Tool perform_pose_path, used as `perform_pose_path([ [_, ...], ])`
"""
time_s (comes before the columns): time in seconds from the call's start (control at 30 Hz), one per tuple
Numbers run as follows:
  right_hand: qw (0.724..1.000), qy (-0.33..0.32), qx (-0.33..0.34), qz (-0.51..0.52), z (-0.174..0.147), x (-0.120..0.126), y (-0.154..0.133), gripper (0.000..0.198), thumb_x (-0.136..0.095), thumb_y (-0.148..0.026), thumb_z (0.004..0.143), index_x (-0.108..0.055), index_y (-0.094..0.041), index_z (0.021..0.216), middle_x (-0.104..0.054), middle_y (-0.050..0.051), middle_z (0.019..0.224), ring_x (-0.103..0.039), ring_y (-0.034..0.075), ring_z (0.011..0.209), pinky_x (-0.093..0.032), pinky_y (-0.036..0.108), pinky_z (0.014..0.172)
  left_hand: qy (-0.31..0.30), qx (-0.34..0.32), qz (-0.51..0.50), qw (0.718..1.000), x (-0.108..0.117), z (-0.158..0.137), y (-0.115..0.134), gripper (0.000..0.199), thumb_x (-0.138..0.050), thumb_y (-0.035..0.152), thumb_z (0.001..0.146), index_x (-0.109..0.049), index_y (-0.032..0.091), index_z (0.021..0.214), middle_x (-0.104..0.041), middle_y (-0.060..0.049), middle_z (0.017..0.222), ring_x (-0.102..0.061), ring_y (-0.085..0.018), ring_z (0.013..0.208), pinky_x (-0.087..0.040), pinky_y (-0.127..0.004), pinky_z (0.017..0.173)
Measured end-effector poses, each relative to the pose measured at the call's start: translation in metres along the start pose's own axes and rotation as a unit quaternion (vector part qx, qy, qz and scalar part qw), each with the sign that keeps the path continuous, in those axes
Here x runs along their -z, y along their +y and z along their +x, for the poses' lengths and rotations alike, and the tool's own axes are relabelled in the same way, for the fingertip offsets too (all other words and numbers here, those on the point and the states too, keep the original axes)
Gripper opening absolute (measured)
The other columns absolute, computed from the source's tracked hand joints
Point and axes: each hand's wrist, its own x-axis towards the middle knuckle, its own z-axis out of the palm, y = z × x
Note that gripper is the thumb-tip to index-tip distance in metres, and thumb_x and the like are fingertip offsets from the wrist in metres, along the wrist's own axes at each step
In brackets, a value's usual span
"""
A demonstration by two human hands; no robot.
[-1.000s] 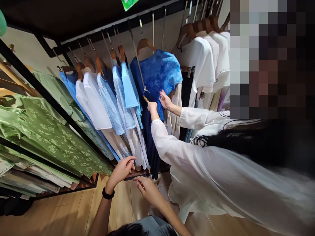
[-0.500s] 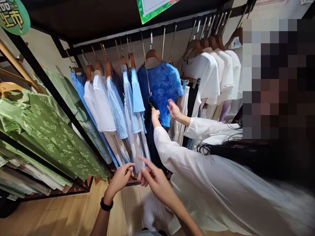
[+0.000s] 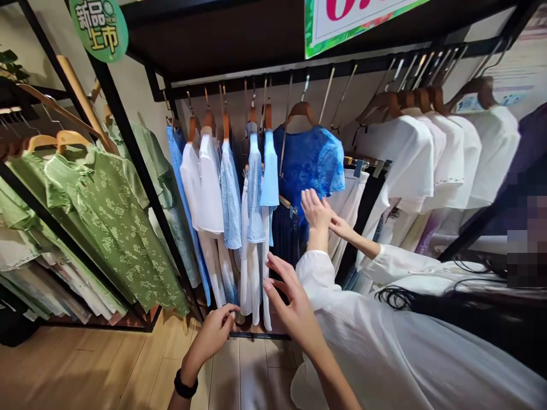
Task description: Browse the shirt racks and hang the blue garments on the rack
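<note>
My left hand (image 3: 216,330), with a black band on its wrist, is low in front of the rack. Its fingers are curled in and I see nothing held in them. To its right, my right hand (image 3: 293,302) is raised, thumb and fingers apart and holding nothing. Pale trousers (image 3: 248,267) hang just beyond both hands. Farther along, another person's hands (image 3: 318,216) are at a blue tie-dye top (image 3: 305,151) and a dark pleated skirt (image 3: 286,236) on a clip hanger; their grip is partly hidden.
White and light-blue shirts (image 3: 211,188) hang left of the blue top, white tops (image 3: 414,154) right of it. Green patterned dresses (image 3: 102,210) hang beyond a black post (image 3: 141,171). The other person's white sleeve (image 3: 367,324) is close on my right. Wooden flooring (image 3: 106,364) lies below.
The view has shifted left, closer to the rack. My right hand has moved away from the left and its fingers have spread. The other person's hands have come together by the skirt hanger.
</note>
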Motion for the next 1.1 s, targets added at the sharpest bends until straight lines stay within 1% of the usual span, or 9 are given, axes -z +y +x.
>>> perform_pose_path([
  [0.03,1.0,-0.007,-0.008,-0.012,0.002,0.0,0.004,0.047,-0.052,-0.039,0.1,-0.05,-0.023,0.143,-0.046,0.011,0.141,-0.052,0.019,0.128,-0.054,0.027,0.098,0.0,0.003,0.001,1.0,0.001,-0.001,-0.003,0.051,-0.034,0.046,0.097,-0.062,0.01,0.12,-0.065,-0.007,0.077,-0.056,-0.016,0.063,-0.044,-0.025,0.063],
  [0.1,0.999,-0.012,-0.024,-0.028,0.007,0.0,0.01,0.046,-0.05,-0.041,0.1,-0.055,-0.02,0.14,-0.05,0.011,0.138,-0.053,0.019,0.127,-0.054,0.027,0.098,-0.002,0.01,0.004,1.0,0.004,-0.003,-0.009,0.05,-0.034,0.046,0.098,-0.062,0.012,0.121,-0.065,-0.006,0.078,-0.055,-0.015,0.062,-0.044,-0.024,0.062],
  [0.23,0.998,0.001,-0.038,-0.05,0.022,-0.007,0.017,0.045,-0.051,-0.046,0.098,-0.063,-0.017,0.129,-0.056,0.012,0.132,-0.057,0.02,0.121,-0.056,0.028,0.093,0.007,0.018,0.024,1.0,0.016,-0.005,-0.02,0.046,-0.036,0.043,0.098,-0.063,0.015,0.123,-0.065,-0.005,0.079,-0.057,-0.016,0.068,-0.045,-0.023,0.064],
  [0.47,0.997,0.048,-0.03,-0.046,0.048,-0.039,0.03,0.049,-0.051,-0.048,0.095,-0.064,-0.014,0.127,-0.058,0.013,0.129,-0.058,0.02,0.119,-0.057,0.028,0.091,0.026,0.022,0.021,0.999,0.041,-0.008,-0.031,0.047,-0.036,0.044,0.099,-0.063,0.014,0.123,-0.066,-0.004,0.081,-0.057,-0.014,0.066,-0.044,-0.023,0.065],
  [0.53,0.998,0.041,-0.032,-0.038,0.051,-0.048,0.032,0.049,-0.05,-0.048,0.096,-0.064,-0.014,0.128,-0.06,0.013,0.127,-0.06,0.021,0.117,-0.057,0.028,0.09,0.027,0.023,0.02,0.999,0.047,-0.007,-0.034,0.048,-0.036,0.046,0.099,-0.063,0.014,0.123,-0.066,-0.005,0.081,-0.057,-0.014,0.066,-0.045,-0.023,0.065],
  [0.63,0.999,0.007,-0.041,-0.024,0.049,-0.059,0.033,0.046,-0.049,-0.045,0.097,-0.065,-0.015,0.127,-0.062,0.013,0.122,-0.063,0.02,0.11,-0.057,0.029,0.088,0.02,0.019,0.026,0.999,0.054,-0.002,-0.037,0.049,-0.035,0.046,0.099,-0.063,0.014,0.124,-0.066,-0.005,0.081,-0.057,-0.015,0.066,-0.045,-0.023,0.064],
  [0.8,0.996,-0.047,-0.071,-0.006,0.031,-0.067,0.038,0.043,-0.047,-0.042,0.097,-0.067,-0.014,0.122,-0.065,0.013,0.117,-0.065,0.02,0.103,-0.056,0.029,0.083,-0.001,-0.003,0.037,0.999,0.049,0.011,-0.033,0.047,-0.036,0.043,0.099,-0.064,0.012,0.121,-0.066,-0.006,0.08,-0.058,-0.016,0.068,-0.044,-0.023,0.064],
  [1.0,0.984,-0.11,-0.141,0.013,0.008,-0.066,0.039,0.043,-0.047,-0.038,0.096,-0.068,-0.011,0.121,-0.07,0.011,0.103,-0.067,0.019,0.088,-0.053,0.028,0.075,-0.013,-0.023,0.022,0.999,0.033,0.016,-0.024,0.045,-0.036,0.042,0.1,-0.063,0.013,0.121,-0.064,-0.005,0.079,-0.058,-0.015,0.066,-0.044,-0.022,0.064],
  [1.1,0.98,-0.127,-0.155,0.007,-0.003,-0.064,0.037,0.042,-0.047,-0.037,0.096,-0.069,-0.012,0.122,-0.07,0.01,0.102,-0.066,0.017,0.085,-0.053,0.026,0.073,-0.017,-0.028,0.027,0.999,0.027,0.016,-0.021,0.044,-0.037,0.043,0.1,-0.063,0.012,0.117,-0.064,-0.005,0.078,-0.058,-0.015,0.065,-0.044,-0.023,0.064],
])
